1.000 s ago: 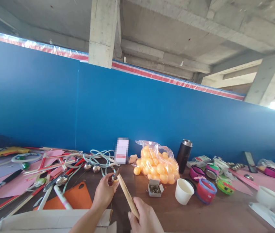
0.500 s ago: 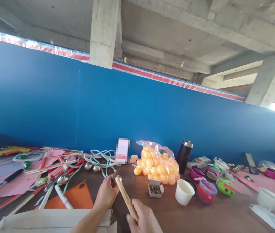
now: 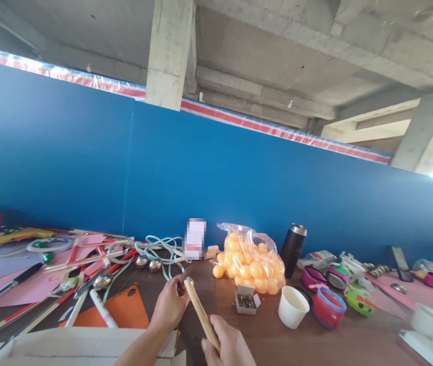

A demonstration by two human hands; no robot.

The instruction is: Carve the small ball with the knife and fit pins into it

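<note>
My right hand (image 3: 228, 344) is closed around the lower end of a flat wooden stick (image 3: 200, 310) that slants up and to the left over the brown table. My left hand (image 3: 170, 305) pinches a small dark tool with a metal tip (image 3: 182, 282) against the stick's upper end. A small round piece sits at that tip; I cannot make out what it is. Both hands are low in the middle of the view, with the right wrist cut off by the bottom edge.
A bag of orange balls (image 3: 250, 259), a small open box of metal bits (image 3: 245, 299), a white paper cup (image 3: 293, 306), a black flask (image 3: 293, 244) and coloured tape rolls (image 3: 327, 303) lie right of my hands. Sticks, pink paper, an orange sheet (image 3: 126, 311) and cords lie left. A white cardboard box (image 3: 75, 347) is near me.
My hands have hardly moved. The left hand's tool has closed in on the stick's tip. The view has shifted slightly, so the table things sit a little lower and more to the right.
</note>
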